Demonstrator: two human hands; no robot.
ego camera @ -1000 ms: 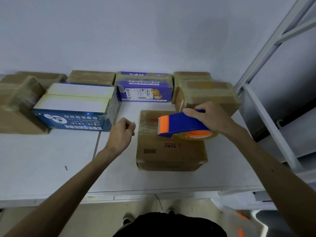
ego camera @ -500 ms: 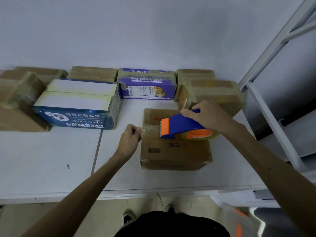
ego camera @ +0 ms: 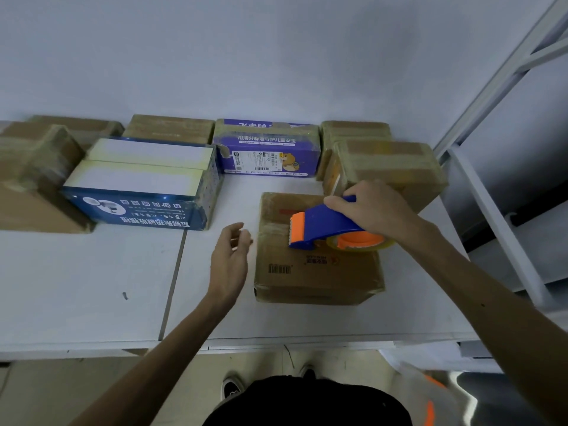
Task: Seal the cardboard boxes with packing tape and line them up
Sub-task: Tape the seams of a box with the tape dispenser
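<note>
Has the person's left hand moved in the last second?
Yes. The left hand, earlier a fist at the left edge of the barcoded cardboard box, has opened and slid slightly toward the person along it.

The right hand (ego camera: 373,210) gripped a blue and orange tape dispenser (ego camera: 322,222) over the top of a brown cardboard box (ego camera: 307,272) lying on the right part of the white bench (ego camera: 92,287). The left hand (ego camera: 229,256) hung loosely open just left of that box, holding nothing. Farther back, a blue box (ego camera: 138,210), a purple box (ego camera: 267,152) and taped brown boxes (ego camera: 390,167) stood along the wall.
</note>
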